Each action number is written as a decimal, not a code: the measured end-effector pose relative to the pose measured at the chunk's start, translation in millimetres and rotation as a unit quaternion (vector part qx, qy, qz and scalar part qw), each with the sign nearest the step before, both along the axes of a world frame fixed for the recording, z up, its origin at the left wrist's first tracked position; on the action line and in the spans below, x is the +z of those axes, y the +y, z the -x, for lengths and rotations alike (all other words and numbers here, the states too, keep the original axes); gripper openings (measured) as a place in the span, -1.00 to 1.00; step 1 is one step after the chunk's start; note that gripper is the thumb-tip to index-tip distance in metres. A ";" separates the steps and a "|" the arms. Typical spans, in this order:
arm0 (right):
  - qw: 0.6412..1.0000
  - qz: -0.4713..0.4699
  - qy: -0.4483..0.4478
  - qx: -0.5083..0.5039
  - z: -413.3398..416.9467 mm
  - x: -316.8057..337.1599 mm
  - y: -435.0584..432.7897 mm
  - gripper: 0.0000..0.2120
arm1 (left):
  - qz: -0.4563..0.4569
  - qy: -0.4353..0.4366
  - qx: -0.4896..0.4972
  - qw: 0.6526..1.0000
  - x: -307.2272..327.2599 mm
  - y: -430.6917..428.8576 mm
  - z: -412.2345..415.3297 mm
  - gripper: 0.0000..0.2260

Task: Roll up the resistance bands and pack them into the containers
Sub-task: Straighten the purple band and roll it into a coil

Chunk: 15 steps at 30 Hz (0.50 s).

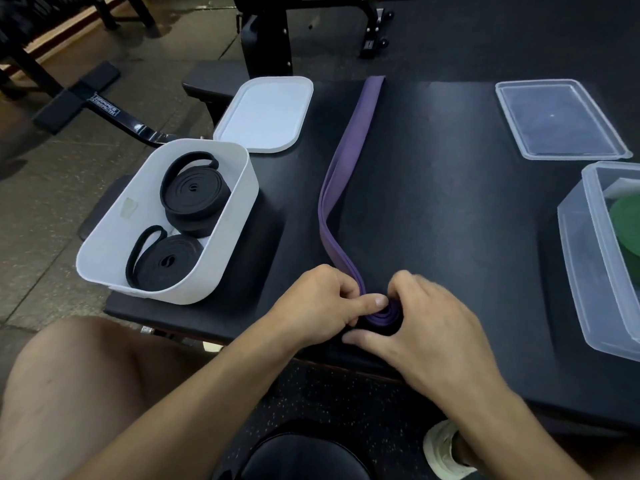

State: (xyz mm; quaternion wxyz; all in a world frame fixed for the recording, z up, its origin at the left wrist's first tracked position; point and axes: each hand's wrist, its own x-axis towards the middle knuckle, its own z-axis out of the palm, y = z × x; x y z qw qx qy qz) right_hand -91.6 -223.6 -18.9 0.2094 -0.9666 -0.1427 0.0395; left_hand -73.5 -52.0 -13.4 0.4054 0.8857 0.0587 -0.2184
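Note:
A long purple resistance band (pixel 349 161) lies stretched across the black table, its near end wound into a small coil (pixel 388 315). My left hand (pixel 318 299) and my right hand (pixel 422 320) both pinch that coil from either side at the table's near edge. A white container (pixel 239 216) at the left holds two rolled black bands (pixel 194 195). At the right edge a clear container (pixel 588 271) holds a green roll (pixel 627 223), partly cut off by the frame.
A white lid (pixel 266 112) lies behind the white container. A clear lid (pixel 557 119) rests at the table's far right. Black gym equipment frames (pixel 266 32) stand beyond the table. My knee (pixel 69 386) and a round black stool (pixel 304 459) are below.

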 end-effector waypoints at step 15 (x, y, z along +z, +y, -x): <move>0.976 -0.024 -0.020 0.217 -37.1 -8.0 -26.3 -0.65 | 0.014 -0.024 -0.016 0.999 3.4 11.3 -2.3 -0.54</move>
